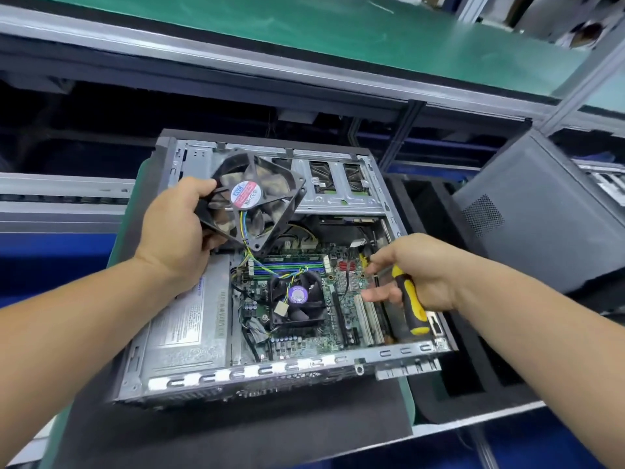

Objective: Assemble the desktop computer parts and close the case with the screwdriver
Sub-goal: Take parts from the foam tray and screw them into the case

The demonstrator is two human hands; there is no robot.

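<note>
Fingers [203, 189] round AVC-labelled fan [257, 198]; screwdriver [411, 306] right

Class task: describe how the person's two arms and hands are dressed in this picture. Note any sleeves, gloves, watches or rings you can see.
Both forearms are bare to the edge of the picture; no sleeves show. The left hand and right hand wear no gloves. No watch, wristband or ring is visible on either.
</note>
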